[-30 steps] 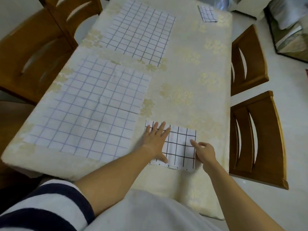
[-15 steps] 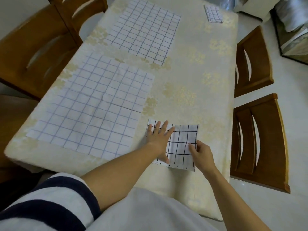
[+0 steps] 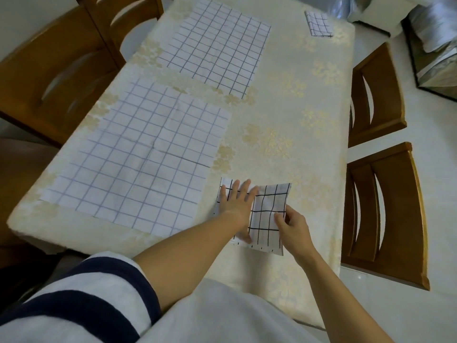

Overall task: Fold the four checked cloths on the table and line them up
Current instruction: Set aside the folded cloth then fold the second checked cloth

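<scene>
A folded white cloth with black checks lies near the table's front edge. My left hand presses flat on its left half with straight fingers. My right hand pinches its right edge and lifts that side over toward the left. Two checked cloths lie spread flat: a large one at the near left and another farther back. A small folded checked cloth sits at the far right corner.
The table wears a cream cloth with gold flowers. Wooden chairs stand along the right side and the left side. Silvery bundles lie on the floor at the far right.
My right hand has taken hold of the folded cloth's right edge and raised it, folding it leftward. My left hand stays pressed on the cloth.
</scene>
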Demonstrator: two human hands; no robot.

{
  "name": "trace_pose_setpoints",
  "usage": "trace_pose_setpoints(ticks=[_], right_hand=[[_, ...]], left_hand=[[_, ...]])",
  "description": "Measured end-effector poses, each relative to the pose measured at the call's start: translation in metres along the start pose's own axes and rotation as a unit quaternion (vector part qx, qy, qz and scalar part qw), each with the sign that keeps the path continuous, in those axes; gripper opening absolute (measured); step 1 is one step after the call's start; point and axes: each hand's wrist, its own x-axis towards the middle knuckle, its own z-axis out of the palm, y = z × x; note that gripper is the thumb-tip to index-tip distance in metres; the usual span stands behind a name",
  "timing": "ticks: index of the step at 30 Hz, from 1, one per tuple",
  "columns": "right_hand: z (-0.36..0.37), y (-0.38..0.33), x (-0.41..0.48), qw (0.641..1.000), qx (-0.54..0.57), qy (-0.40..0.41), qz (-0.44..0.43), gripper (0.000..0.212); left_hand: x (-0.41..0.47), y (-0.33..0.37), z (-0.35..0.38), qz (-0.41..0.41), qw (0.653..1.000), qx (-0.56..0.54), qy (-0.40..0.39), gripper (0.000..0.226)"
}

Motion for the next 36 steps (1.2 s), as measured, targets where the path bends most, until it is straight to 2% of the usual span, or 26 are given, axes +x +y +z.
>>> trace_pose_setpoints(ticks=[8, 12, 14, 17, 19, 21, 25, 27, 29, 33, 35, 36], right_hand=[[0.004, -0.002, 0.001, 1.0, 0.004, -0.004, 0.001, 0.025], [0.006, -0.003, 0.004, 0.999, -0.029, -0.004, -0.012, 0.023], [0.008, -0.004, 0.006, 0.999, -0.047, -0.005, -0.019, 0.021], [0.017, -0.009, 0.01, 0.997, -0.07, -0.007, -0.025, 0.019], [0.028, -0.015, 0.013, 0.995, -0.097, -0.01, -0.033, 0.017], [0.045, -0.024, 0.016, 0.992, -0.12, -0.016, -0.047, 0.022], [0.08, -0.04, 0.015, 0.99, -0.093, -0.094, -0.057, 0.059], [0.09, -0.037, 0.015, 0.988, -0.061, -0.135, -0.042, 0.068], [0.09, -0.03, 0.015, 0.991, -0.053, -0.118, -0.037, 0.063], [0.069, -0.005, 0.012, 0.997, -0.059, 0.025, -0.042, 0.045], [0.056, 0.01, 0.015, 0.996, -0.069, 0.059, 0.008, 0.041], [0.052, 0.016, 0.016, 0.995, -0.072, 0.06, 0.046, 0.041]], left_hand=[[0.001, 0.002, -0.004, -0.005, 1.0, -0.007, -0.015, 0.165], [0.001, -0.005, 0.002, 0.033, 0.999, -0.035, 0.017, 0.159], [-0.004, -0.016, 0.002, 0.064, 0.993, -0.065, 0.071, 0.144], [-0.014, -0.042, 0.005, 0.1, 0.976, -0.097, 0.171, 0.099], [-0.02, -0.056, 0.008, 0.084, 0.952, -0.231, 0.184, 0.073], [-0.026, -0.066, 0.01, 0.048, 0.911, -0.361, 0.192, 0.055], [-0.032, -0.073, 0.01, -0.033, 0.86, -0.46, 0.219, 0.044], [-0.033, -0.074, 0.012, -0.051, 0.845, -0.489, 0.211, 0.045], [-0.032, -0.073, 0.016, -0.045, 0.851, -0.48, 0.209, 0.046], [-0.031, -0.07, 0.021, -0.026, 0.871, -0.406, 0.276, 0.043], [-0.028, -0.066, 0.022, 0.037, 0.891, -0.329, 0.312, 0.038], [-0.023, -0.064, 0.023, 0.088, 0.906, -0.28, 0.304, 0.036]])
